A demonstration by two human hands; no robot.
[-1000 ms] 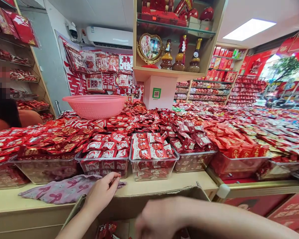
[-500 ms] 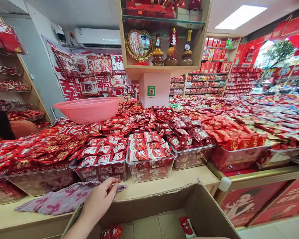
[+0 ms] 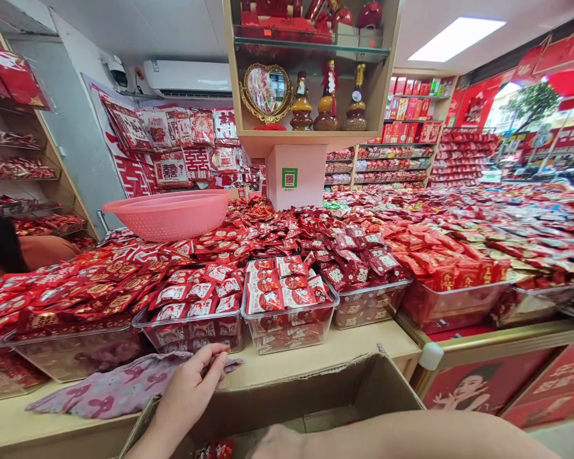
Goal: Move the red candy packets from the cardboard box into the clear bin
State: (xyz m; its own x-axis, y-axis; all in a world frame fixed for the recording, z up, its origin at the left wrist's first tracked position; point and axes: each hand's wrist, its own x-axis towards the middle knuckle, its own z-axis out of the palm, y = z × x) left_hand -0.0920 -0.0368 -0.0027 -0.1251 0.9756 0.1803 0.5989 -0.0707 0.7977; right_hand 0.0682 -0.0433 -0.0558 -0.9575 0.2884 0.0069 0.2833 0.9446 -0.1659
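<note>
My left hand [image 3: 196, 382] is over the near-left rim of the cardboard box [image 3: 382, 382], beside a pink patterned cloth [image 3: 110, 389]. Its thumb and fingers are curled together, and nothing shows between them. My right hand [image 3: 280, 441] is low inside the box, its fingers hidden by the frame's bottom edge. Small red packets [image 3: 215, 449] lie in the box at its left. Just beyond stands a clear plastic bin [image 3: 289, 331] with neat rows of red and white packets [image 3: 296, 287]. A similar clear bin [image 3: 191, 328] of packets stands left of it.
A pink plastic basket [image 3: 172, 217] rests on heaps of red packets. More clear bins line the counter [image 3: 363, 338] on both sides. A shelf unit [image 3: 310, 135] on a pillar [image 3: 299, 172] overhangs the middle. Part of another person [image 3: 43, 252] shows at the left.
My right arm has swung in from the lower right across the box, covering the packet that showed there. My left hand has hardly moved.
</note>
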